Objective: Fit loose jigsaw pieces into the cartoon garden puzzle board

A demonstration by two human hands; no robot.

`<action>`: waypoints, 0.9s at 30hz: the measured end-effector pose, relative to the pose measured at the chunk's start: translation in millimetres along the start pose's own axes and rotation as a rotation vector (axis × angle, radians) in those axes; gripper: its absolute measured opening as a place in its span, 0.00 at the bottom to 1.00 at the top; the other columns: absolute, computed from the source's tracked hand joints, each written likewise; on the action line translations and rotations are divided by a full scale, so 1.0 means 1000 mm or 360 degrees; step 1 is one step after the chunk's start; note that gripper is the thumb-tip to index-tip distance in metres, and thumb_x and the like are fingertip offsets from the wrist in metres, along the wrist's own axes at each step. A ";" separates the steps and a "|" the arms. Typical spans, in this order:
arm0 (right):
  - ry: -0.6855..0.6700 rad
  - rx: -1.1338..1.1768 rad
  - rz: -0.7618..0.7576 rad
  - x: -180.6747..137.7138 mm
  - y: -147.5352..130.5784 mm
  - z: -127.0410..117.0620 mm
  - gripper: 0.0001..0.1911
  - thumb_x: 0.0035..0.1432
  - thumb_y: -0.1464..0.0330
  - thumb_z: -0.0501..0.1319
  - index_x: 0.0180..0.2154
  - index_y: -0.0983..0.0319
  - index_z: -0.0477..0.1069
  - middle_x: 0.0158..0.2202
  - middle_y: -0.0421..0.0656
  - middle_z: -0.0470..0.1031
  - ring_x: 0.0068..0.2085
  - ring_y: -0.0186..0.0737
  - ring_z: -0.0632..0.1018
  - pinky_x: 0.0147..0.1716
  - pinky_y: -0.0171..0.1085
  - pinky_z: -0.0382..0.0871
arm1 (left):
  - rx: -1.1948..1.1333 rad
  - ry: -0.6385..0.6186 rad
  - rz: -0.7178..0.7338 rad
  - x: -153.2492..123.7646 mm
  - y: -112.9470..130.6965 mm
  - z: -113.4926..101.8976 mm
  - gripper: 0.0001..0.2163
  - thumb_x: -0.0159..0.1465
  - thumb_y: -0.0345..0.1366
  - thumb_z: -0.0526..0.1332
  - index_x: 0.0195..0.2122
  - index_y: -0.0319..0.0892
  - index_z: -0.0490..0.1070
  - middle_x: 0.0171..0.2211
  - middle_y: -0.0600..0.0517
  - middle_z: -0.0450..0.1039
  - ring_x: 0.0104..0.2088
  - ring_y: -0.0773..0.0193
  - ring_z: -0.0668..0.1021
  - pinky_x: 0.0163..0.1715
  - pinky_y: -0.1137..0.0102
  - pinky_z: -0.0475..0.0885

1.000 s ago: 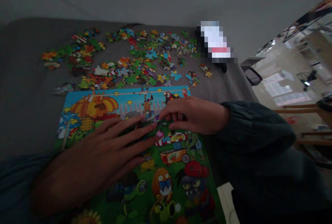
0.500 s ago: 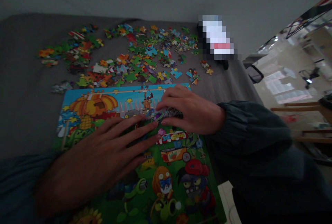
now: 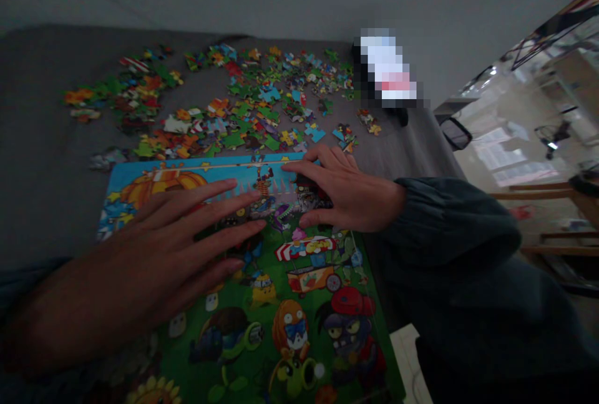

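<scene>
A colourful cartoon puzzle board (image 3: 266, 341) lies flat in front of me, with a blue top edge and a green lower part. Over its left side stretches my left hand (image 3: 178, 248), fingers extended and slightly apart, holding nothing. My right hand (image 3: 349, 189) rests at the board's upper right, thumb and index finger spread wide, with no piece between them. Below the right thumb a printed food cart (image 3: 311, 276) shows. My left hand and forearm hide much of the board's left part.
Many loose jigsaw pieces (image 3: 248, 120) are scattered on the grey cloth-like surface (image 3: 37, 123) beyond the board. At the back right stands a phone with a blurred screen (image 3: 386, 67). White paper (image 3: 412, 360) lies by the board's lower right, and wooden chair parts (image 3: 543, 195) show farther right.
My left hand has drawn back to the left, uncovering more of the board's middle. My right hand's thumb and index finger have opened apart, the index finger reaching toward the top edge.
</scene>
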State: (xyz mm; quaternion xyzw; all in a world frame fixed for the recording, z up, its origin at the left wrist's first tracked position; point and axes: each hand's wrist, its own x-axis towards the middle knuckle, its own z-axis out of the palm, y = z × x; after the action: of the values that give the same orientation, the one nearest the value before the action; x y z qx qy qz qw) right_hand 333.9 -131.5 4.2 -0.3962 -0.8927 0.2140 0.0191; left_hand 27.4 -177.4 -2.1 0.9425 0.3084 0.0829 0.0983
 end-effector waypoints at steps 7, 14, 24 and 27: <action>-0.0022 -0.0012 0.0028 -0.003 0.010 -0.005 0.45 0.57 0.55 0.70 0.69 0.59 0.53 0.59 0.56 0.62 0.57 0.60 0.66 0.56 0.60 0.63 | -0.0071 0.0025 -0.0006 0.004 0.001 -0.001 0.19 0.76 0.37 0.47 0.64 0.58 0.65 0.73 0.70 0.50 0.69 0.55 0.62 0.71 0.54 0.52; -0.0049 0.0047 0.0025 -0.004 0.014 -0.008 0.46 0.57 0.55 0.70 0.70 0.59 0.53 0.60 0.56 0.62 0.58 0.60 0.67 0.56 0.61 0.63 | -0.0034 0.0098 0.0105 0.003 -0.009 0.002 0.21 0.74 0.42 0.52 0.67 0.63 0.62 0.71 0.63 0.57 0.68 0.52 0.64 0.71 0.55 0.55; -0.0033 0.0049 -0.0024 -0.004 0.015 -0.004 0.45 0.59 0.54 0.68 0.70 0.60 0.53 0.59 0.55 0.63 0.56 0.58 0.67 0.56 0.60 0.63 | 0.0145 0.0065 0.0147 0.003 -0.007 0.001 0.21 0.75 0.35 0.51 0.68 0.58 0.60 0.74 0.66 0.48 0.70 0.58 0.58 0.71 0.59 0.51; -0.0016 0.0058 -0.0049 -0.004 0.017 -0.002 0.45 0.59 0.53 0.67 0.71 0.58 0.53 0.59 0.54 0.63 0.56 0.58 0.67 0.57 0.61 0.62 | 0.0138 0.0167 0.0229 0.003 -0.013 0.006 0.22 0.76 0.40 0.48 0.70 0.58 0.56 0.75 0.67 0.44 0.72 0.62 0.53 0.72 0.64 0.44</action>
State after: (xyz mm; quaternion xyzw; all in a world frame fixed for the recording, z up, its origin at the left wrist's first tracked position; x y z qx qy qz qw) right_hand 349.0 -123.2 -0.1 -0.3810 -0.8947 0.2317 0.0252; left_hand 23.7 -166.4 -10.8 0.9600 0.2480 0.1256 0.0349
